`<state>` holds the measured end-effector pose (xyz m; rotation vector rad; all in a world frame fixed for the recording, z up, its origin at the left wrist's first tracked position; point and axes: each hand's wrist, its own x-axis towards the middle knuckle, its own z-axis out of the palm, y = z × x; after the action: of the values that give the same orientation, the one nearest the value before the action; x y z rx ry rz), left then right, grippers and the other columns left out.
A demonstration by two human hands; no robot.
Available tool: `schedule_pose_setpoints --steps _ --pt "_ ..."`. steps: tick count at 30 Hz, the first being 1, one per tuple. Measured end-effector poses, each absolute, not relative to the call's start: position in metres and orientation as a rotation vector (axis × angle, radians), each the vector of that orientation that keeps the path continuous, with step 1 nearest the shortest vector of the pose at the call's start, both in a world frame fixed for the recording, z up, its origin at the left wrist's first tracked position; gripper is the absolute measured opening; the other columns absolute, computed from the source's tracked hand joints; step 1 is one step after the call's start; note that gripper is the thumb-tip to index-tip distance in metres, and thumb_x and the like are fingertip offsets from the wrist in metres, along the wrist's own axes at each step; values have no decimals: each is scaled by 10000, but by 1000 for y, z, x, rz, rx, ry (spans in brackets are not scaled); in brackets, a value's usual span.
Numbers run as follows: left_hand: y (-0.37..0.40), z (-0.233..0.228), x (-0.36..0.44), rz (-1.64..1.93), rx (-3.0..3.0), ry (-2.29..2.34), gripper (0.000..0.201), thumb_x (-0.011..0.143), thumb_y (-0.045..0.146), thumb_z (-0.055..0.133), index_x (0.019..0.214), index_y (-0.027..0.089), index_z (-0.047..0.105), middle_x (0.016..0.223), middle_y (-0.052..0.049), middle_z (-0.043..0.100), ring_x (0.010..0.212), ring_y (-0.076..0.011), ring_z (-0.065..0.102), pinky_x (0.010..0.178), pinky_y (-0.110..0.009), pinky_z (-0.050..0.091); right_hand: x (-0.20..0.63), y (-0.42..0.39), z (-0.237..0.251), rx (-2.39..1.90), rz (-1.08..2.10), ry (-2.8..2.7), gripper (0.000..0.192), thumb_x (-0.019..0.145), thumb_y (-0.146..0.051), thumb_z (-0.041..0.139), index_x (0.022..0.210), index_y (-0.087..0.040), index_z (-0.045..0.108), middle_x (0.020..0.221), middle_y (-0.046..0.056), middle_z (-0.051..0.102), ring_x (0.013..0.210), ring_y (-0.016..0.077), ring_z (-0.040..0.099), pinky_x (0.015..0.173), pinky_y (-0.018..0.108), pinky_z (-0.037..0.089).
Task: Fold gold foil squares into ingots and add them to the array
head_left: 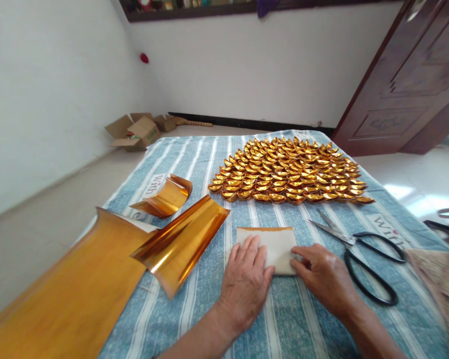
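A folded sheet of gold foil paper (280, 254) lies with its pale back upward and a thin gold strip along its far edge. My left hand (247, 271) rests flat on its left part, fingers stretched out. At the right edge of the paper, my right hand (318, 274) has thumb and forefinger closed on the border. Scissors with black handles (353, 242) lie to the right of that hand, blades apart. Beyond the paper, rows of folded gold ingot shapes (288, 169) cover the table's far right part.
Left of my hands lie a curled gold sheet (183, 244), a smaller curled piece (166, 197) and a large gold sheet (67, 284). Blue striped cloth (194, 154) covers the table. Cardboard boxes (142, 130) stand on the floor, and a brown door (392, 89) is at right.
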<state>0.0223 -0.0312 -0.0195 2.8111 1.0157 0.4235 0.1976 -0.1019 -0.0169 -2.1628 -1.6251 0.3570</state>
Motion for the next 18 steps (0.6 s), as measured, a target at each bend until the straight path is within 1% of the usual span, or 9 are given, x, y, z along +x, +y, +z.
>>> schedule_pose_setpoints --steps 6,13,16,18 --pt "-31 -18 23 388 2783 1024 312 883 264 548 1159 121 566 1331 -165 531 1252 -315 463 1010 -529 401 197 -103 -18 -2161 353 -1594 192 825 -256 544 900 -230 719 723 35 641 745 213 579 718 320 423" --pt "-31 -20 22 385 2791 1028 327 881 275 556 1172 125 565 1335 -155 531 1251 -312 465 1012 -527 399 198 -102 -20 -2169 322 -1615 159 820 -240 560 872 -231 710 702 21 630 724 198 563 701 300 404" --pt "-31 -20 23 377 2793 1032 330 881 277 558 1176 129 566 1338 -151 529 1256 -307 461 1020 -520 394 195 -103 -18 -2182 243 -1675 134 829 -216 560 846 -229 692 676 8 622 727 198 551 683 292 382" --pt "-31 -19 23 366 2785 1032 335 880 282 561 1180 134 565 1342 -147 525 1263 -304 455 1028 -512 389 193 -104 -17 -2185 143 -1732 123 836 -203 558 784 -220 669 664 8 615 734 203 538 681 298 366"
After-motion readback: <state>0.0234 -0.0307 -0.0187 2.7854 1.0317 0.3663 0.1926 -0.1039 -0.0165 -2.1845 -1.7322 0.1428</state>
